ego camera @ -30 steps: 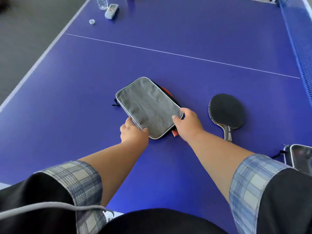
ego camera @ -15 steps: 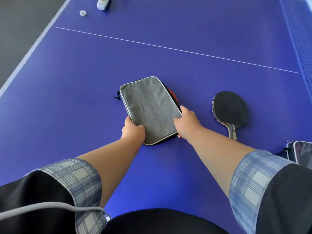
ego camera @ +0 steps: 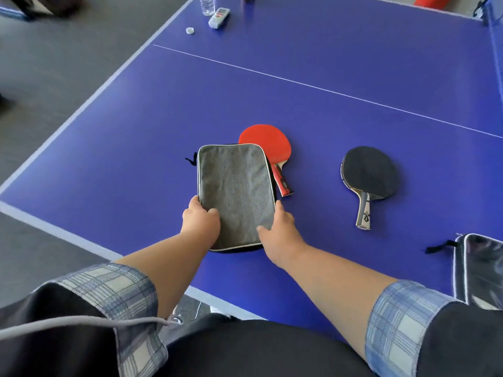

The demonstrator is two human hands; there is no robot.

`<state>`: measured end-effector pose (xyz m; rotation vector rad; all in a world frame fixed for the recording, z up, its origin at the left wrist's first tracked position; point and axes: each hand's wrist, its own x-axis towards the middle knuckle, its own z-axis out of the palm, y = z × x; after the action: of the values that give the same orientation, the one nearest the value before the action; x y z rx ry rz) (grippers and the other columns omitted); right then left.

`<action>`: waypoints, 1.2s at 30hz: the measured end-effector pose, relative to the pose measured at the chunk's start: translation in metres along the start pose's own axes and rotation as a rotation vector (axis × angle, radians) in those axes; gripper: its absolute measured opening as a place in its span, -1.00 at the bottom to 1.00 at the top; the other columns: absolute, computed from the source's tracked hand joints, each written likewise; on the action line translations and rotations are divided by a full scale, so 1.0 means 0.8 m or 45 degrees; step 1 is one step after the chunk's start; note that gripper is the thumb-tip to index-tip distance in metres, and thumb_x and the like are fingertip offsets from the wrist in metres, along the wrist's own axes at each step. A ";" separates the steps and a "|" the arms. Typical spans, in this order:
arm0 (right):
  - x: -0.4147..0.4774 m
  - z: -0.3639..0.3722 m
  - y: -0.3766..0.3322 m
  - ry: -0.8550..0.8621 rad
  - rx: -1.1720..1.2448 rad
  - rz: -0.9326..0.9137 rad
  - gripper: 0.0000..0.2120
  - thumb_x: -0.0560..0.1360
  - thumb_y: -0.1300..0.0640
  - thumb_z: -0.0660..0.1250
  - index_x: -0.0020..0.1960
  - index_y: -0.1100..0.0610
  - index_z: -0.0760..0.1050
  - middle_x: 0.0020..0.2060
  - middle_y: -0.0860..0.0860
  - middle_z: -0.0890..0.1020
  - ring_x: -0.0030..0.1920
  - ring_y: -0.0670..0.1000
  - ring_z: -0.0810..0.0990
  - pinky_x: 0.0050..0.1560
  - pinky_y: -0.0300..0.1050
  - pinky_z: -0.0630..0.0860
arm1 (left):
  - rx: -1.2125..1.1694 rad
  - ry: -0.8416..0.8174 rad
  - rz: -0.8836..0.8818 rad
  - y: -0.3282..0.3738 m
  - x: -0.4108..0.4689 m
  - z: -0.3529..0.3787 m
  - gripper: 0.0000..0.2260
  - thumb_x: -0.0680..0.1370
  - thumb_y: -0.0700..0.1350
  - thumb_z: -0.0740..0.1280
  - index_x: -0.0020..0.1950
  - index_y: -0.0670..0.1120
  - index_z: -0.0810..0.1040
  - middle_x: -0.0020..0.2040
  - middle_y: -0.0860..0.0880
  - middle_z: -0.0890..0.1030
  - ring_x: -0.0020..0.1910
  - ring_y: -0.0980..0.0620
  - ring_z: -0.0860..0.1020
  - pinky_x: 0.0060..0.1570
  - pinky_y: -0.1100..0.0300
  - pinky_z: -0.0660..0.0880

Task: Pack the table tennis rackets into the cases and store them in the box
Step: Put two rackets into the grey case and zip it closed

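Holding a grey case (ego camera: 236, 195) flat on the blue counter (ego camera: 136, 137) with both hands. Left hand (ego camera: 201, 222) curled on the near left edge of the grey case, thumb on top, other fingers (ego camera: 193, 203) tucked down the side. Right hand (ego camera: 280, 229) on the near right edge of the grey case, thumb (ego camera: 262, 230) pressed on top, other fingers bent round the side. Both hands partly closed and gripping the grey case, nothing else in them.

Peeking out from behind the far right corner of the grey case, a red racket (ego camera: 265, 142), its handle (ego camera: 281, 180) lying just beside the right edge of the grey case. Cannot tell if the red racket is partly under the grey case or only touching it. Sticking out at the far left corner of the grey case, a small black zip pull (ego camera: 192, 159).

Lying well to the right of the grey case, a black racket (ego camera: 368, 171), flat, handle pointing toward the person. Farther right of the grey case and nearer the person, at the picture's edge, a second case (ego camera: 479, 268), dark and shiny, only partly seen.

Far beyond the grey case, near the far left edge of the counter, a clear bottle (ego camera: 208, 4), a small white cap (ego camera: 190, 30) and a small white gadget (ego camera: 219, 17).
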<state>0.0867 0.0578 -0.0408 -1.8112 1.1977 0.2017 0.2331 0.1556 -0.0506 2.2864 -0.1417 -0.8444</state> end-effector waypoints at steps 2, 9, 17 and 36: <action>-0.017 0.015 0.006 -0.050 -0.013 -0.005 -0.19 0.65 0.02 0.27 0.66 0.05 -0.21 0.60 0.10 0.08 0.47 0.13 0.36 0.31 0.03 0.47 | 0.085 0.008 0.019 -0.011 -0.007 -0.010 -0.63 0.54 -0.13 0.12 0.36 -0.02 0.36 0.18 -0.12 0.47 -0.04 -0.13 0.52 -0.07 0.00 0.50; -0.022 0.041 -0.014 -0.115 0.042 -0.043 -0.20 0.60 0.02 0.35 0.66 0.03 -0.07 0.55 0.05 0.26 0.43 0.08 0.40 0.22 -0.13 0.44 | 0.226 0.009 0.104 -0.022 0.024 -0.053 -0.60 0.53 -0.12 0.13 0.38 -0.04 0.37 0.16 -0.10 0.50 0.00 -0.13 0.53 -0.08 -0.01 0.50; -0.003 0.110 -0.065 -0.072 0.108 0.322 -0.56 0.57 -0.01 0.33 0.40 0.12 0.38 0.01 0.03 0.61 -0.13 0.04 0.57 -0.13 -0.08 0.52 | 0.615 -0.275 -0.009 -0.039 0.099 -0.109 -0.62 0.55 -0.09 0.18 0.37 -0.12 0.35 0.17 -0.15 0.51 0.04 -0.19 0.53 0.01 -0.02 0.50; -0.023 0.146 -0.158 0.489 0.616 0.290 -0.65 0.66 -0.13 0.15 0.01 0.13 0.52 -0.12 0.01 0.62 -0.05 0.06 0.58 -0.02 -0.02 0.47 | 0.612 -0.330 0.118 -0.051 0.120 -0.139 -0.26 0.56 0.27 0.22 0.60 -0.06 0.07 0.48 -0.14 0.28 0.36 -0.27 0.38 0.31 -0.14 0.38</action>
<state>0.2158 0.1711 -0.0197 -1.3193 1.5641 -0.3014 0.3704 0.2190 -0.0663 2.5681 -0.6213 -1.1528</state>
